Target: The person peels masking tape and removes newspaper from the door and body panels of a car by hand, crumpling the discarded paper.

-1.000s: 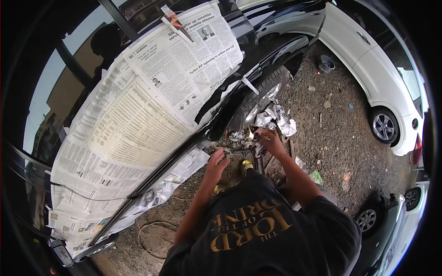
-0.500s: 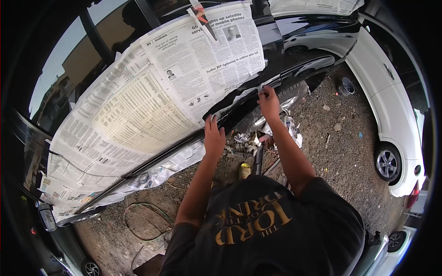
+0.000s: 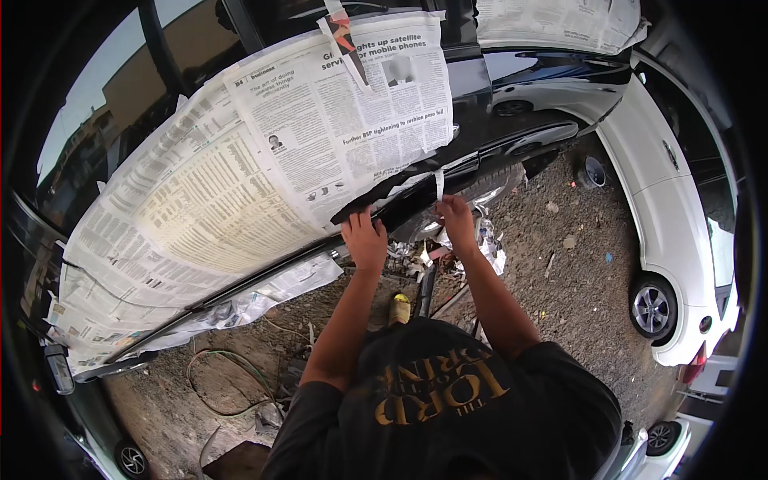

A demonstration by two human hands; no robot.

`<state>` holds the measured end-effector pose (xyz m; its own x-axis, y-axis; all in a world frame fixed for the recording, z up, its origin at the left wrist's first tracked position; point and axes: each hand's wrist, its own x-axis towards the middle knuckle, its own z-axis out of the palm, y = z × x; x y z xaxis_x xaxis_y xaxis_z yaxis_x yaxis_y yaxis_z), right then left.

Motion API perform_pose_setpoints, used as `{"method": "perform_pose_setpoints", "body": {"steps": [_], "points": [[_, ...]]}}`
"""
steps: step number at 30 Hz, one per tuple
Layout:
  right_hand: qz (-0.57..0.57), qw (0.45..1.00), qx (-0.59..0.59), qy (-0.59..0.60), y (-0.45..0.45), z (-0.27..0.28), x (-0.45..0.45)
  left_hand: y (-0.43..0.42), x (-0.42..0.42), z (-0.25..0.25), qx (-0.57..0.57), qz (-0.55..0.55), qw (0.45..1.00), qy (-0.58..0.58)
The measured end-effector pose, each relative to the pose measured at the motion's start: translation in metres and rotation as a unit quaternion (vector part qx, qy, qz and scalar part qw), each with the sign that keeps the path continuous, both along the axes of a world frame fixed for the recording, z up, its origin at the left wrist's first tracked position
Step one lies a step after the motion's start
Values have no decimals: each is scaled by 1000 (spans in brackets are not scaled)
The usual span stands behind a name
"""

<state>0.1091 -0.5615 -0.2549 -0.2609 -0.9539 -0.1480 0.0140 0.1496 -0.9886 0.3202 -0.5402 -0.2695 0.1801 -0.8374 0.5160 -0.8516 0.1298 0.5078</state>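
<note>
Sheets of newspaper (image 3: 192,192) cover the side of a black car (image 3: 468,84), with a torn lower edge near my hands. My left hand (image 3: 366,242) rests with its fingers laid against the car's black lower trim, just under that torn edge. To the right, my right hand (image 3: 458,224) pinches the lower end of a narrow whitish paper strip (image 3: 439,184). The strip stretches upward from my fingertips to the car's trim. Whether it is newspaper or tape, I cannot tell.
A rear wheel (image 3: 496,186) sits behind crumpled paper and foil (image 3: 490,248) on gravel. A hose (image 3: 228,356) lies coiled at lower left. A white car (image 3: 676,240) stands at right, near a dark bucket (image 3: 591,172). My shoe (image 3: 399,309) shows below.
My right hand has drawn down from the trim, and the paper strip now shows stretched above it. My left hand stays at the trim. The whole view has shifted slightly.
</note>
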Motion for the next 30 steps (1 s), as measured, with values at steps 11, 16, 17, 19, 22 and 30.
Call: {"method": "perform_pose_setpoints", "body": {"steps": [11, 16, 17, 19, 22, 30], "points": [[124, 986, 109, -30, 17, -12, 37, -2, -24, -7, 144, 35, 979, 141], [215, 961, 163, 61, -29, -13, 57, -8, -23, -24, 112, 3, 975, 193], [208, 956, 204, 45, -38, -10, 65, -8, -20, -24, 120, -8, 972, 200], [185, 948, 257, 16, -42, -3, 72, -10, -16, -23, 116, -19, 972, 205], [158, 949, 271, -22, -43, 1, 77, -13, -11, -26, 99, -18, 975, 197], [3, 950, 60, -306, -25, 12, 67, 16, 8, 14, 119, -81, 970, 194]]}}
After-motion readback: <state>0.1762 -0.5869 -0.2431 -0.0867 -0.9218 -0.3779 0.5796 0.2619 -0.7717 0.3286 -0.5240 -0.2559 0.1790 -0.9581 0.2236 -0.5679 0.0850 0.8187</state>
